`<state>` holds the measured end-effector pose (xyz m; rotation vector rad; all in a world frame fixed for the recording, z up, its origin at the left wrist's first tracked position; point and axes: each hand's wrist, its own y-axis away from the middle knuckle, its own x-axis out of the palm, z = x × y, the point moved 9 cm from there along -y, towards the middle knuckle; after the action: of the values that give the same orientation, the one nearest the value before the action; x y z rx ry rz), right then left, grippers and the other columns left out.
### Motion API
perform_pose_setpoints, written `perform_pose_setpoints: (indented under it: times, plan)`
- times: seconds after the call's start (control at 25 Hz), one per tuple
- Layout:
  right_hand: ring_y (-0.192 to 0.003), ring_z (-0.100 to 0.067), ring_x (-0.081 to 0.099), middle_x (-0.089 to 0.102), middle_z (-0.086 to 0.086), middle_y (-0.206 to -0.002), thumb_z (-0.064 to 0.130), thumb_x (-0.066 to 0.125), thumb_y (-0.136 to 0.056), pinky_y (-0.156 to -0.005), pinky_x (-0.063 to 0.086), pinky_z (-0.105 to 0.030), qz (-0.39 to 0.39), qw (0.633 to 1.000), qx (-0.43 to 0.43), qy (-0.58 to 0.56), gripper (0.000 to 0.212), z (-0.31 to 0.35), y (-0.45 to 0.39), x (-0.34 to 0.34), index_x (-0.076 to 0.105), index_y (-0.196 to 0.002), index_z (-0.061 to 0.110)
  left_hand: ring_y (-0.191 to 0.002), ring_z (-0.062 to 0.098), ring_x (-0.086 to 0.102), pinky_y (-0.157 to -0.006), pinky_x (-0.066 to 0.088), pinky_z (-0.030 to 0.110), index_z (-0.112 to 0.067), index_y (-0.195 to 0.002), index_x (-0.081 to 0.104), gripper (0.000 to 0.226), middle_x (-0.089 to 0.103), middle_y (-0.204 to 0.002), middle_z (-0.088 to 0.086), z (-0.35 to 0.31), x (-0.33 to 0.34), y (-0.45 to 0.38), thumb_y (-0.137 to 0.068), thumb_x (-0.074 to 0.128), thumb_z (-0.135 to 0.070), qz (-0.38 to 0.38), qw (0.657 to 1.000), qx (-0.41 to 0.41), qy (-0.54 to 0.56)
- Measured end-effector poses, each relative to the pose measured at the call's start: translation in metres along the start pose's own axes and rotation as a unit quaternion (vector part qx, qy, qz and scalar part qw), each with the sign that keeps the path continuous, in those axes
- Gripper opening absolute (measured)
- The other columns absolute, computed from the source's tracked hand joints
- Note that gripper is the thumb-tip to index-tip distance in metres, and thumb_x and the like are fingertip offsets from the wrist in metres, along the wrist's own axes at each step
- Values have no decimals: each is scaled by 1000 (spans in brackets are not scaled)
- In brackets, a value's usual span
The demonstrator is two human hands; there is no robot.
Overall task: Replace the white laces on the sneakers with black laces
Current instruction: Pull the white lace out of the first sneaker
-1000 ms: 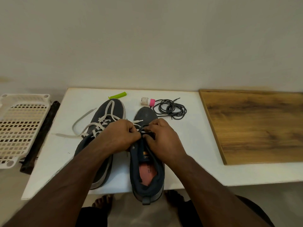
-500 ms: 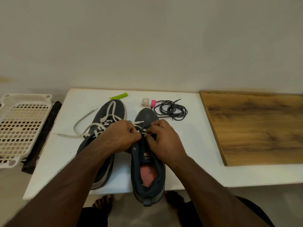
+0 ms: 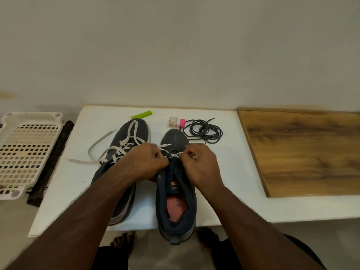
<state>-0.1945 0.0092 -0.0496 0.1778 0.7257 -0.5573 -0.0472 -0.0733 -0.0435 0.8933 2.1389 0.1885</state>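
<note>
Two dark sneakers stood side by side on the white table (image 3: pixel 214 207); the left hand (image 3: pixel 145 164) and right hand (image 3: pixel 202 166) both pinched the right sneaker's (image 3: pixel 176 213) white lace (image 3: pixel 176 155); the left sneaker (image 3: pixel 124 151) kept its lace; one coil of black laces (image 3: pixel 203 131) lay at one o'clock.

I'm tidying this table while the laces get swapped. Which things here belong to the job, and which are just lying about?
Belongs to the job:
right sneaker, under both hands
left sneaker
white laces
black laces

Just lying about:
green clip
small pink-capped bottle
wooden board
white plastic rack
</note>
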Motion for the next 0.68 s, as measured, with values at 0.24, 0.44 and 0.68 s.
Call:
perform_pose_setpoints:
  times: [0.24,0.44,0.68]
  plan:
    - [-121,-10,49,53,1,-133,29,65,-83,-100,47,-31,84,993,-52,57,30,9,8,15,70,-113,29,-58,10,69,-61,60,26,-7,-75,70,21,70,-65,3,-1,-2,0,-87,67,-24,-9,1000,8,-16]
    - [-83,-13,57,60,2,-85,21,61,-86,-73,53,-39,-27,999,28,-22,16,-5,-1,-7,61,-71,15,-62,16,73,-71,63,37,-5,-78,69,20,72,-66,7,3,4,-1,-89,67,-21,15,999,-7,31]
    - [-127,-14,45,45,-3,-139,27,67,-84,-103,45,-30,71,995,-49,39,24,6,7,17,72,-107,27,-59,13,72,-65,62,29,-4,-78,69,21,72,-66,7,1,1,-1,-88,66,-23,2,1000,-1,9]
